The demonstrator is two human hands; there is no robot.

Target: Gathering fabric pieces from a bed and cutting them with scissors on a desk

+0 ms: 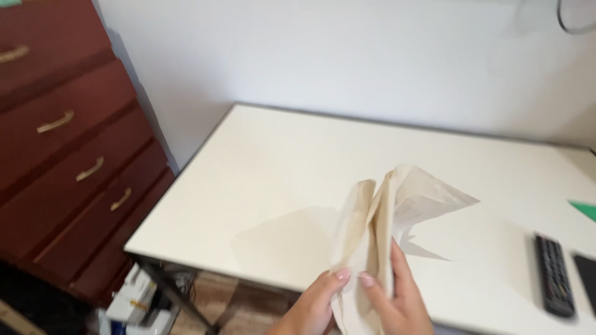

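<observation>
Rising far-right from both hands, the crumpled beige paper bag [379, 217] is being pinched by left hand [313, 307] and right hand [397, 298] above the bench [261, 167].

Frame edges crop both wrists and the green sheet [585, 209].

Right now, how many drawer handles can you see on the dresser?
4. All on the dresser at left, stepping down: top handle cut by the frame edge, second, third, lowest. More may lie out of frame.
</observation>
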